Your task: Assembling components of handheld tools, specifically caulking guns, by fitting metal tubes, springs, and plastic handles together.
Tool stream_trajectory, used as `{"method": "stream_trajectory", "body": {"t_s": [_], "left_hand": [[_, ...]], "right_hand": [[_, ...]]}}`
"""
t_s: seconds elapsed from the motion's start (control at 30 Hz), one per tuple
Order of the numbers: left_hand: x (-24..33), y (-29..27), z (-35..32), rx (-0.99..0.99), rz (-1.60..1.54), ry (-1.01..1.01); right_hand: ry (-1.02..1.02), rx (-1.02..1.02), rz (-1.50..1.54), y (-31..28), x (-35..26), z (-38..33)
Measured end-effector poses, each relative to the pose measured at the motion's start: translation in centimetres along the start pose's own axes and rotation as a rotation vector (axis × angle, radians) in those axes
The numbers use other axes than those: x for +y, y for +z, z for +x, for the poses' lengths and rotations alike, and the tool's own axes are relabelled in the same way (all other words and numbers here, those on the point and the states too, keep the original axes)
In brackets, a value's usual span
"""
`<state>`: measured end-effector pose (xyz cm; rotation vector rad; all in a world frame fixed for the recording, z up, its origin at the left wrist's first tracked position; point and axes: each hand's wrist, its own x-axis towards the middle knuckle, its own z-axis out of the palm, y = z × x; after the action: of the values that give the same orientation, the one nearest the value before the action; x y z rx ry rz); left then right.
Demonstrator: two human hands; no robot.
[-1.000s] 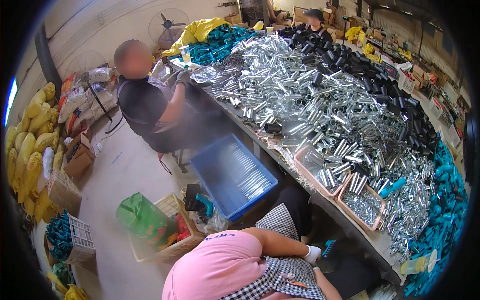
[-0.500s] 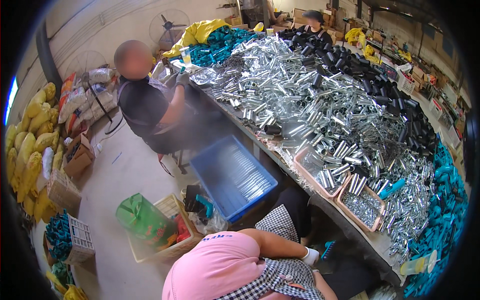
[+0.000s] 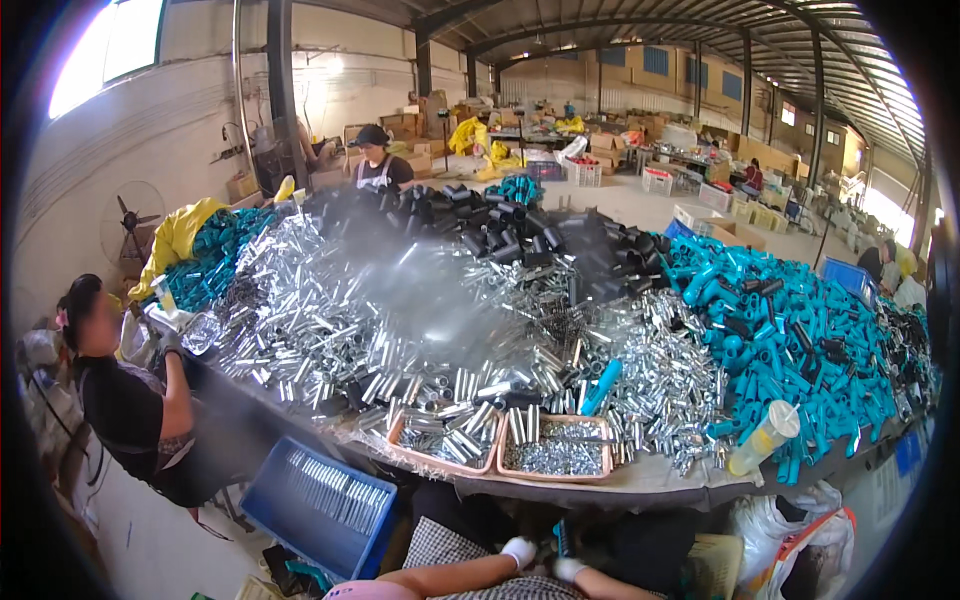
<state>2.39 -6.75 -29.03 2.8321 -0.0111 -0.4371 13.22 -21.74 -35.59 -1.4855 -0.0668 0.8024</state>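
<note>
My gloved left hand and right hand sat low under the table edge; whether my fingers were curled or spread I couldn't tell. Just above them stood the tray of small screws. Reaching up blind, I judged I might tip it.
</note>
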Motion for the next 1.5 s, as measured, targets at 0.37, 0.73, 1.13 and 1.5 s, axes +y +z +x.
{"method": "stream_trajectory", "body": {"t_s": [0.37, 0.73, 1.13, 1.5], "left_hand": [[3.1, -6.3, 7.0, 0.014, -0.849, -0.348], [5.0, -8.8, 4.2, -0.2, -0.452, -0.142], [6.5, -18.9, -0.4, 0.068, -0.047, -0.129], [5.8, -10.7, 4.7, -0.322, -0.561, -0.252]], "right_hand": [[-0.163, -0.442, -1.826, 2.7, -9.4, -2.9], [-0.019, 0.13, -1.066, 1.3, -18.2, -5.7], [-0.332, -0.126, -1.99, 1.0, -4.3, 3.0], [-0.313, -0.411, -1.697, 5.8, -5.5, 4.6]]}}
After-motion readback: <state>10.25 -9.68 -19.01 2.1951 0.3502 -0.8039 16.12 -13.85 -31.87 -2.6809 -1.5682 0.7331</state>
